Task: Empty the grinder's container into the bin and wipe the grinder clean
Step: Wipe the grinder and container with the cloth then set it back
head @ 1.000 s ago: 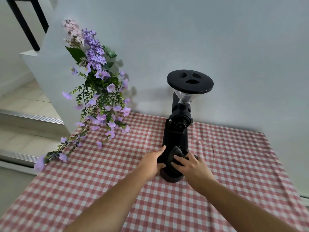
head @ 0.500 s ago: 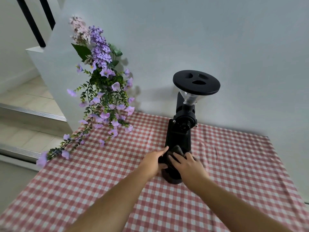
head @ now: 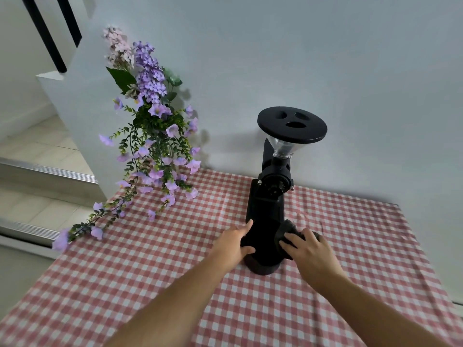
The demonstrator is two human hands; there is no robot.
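1. Both bare forearms reach in from the bottom edge, converging on the black coffee grinder [head: 266, 209], which stands upright on the red-and-white gingham tablecloth [head: 125, 284], close to the pale wall [head: 325, 58].
2. Left hand [head: 231, 245]: palm turned inward, thumb up against the grinder's left flank, fingers wrapped low around the body just above the round base. It's gripping the machine.
3. Right hand [head: 307, 251]: knuckles up, fingers spread and bent over a dark grey cloth [head: 286, 234], pressing that crumpled wad against the grinder's lower right side. It's clutching the cloth.
4. The grinder is matte black: a tall, narrow column on a rounded foot, a knob and small metal screws at the collar, then a clear funnel-shaped hopper [head: 281, 147] capped by a wide flat black lid [head: 292, 125] with three oval recesses.
5. The cloth looks soft and bunched, thick in the fold.
6. The tablecloth is thin woven check with creases running near the grinder.
7. Left of the grinder, a spray of purple and pink artificial flowers [head: 152, 121] with trailing green stems droops onto the tablecloth.
8. Beyond the table's left edge, tiled steps [head: 37, 171] with metal nosing.
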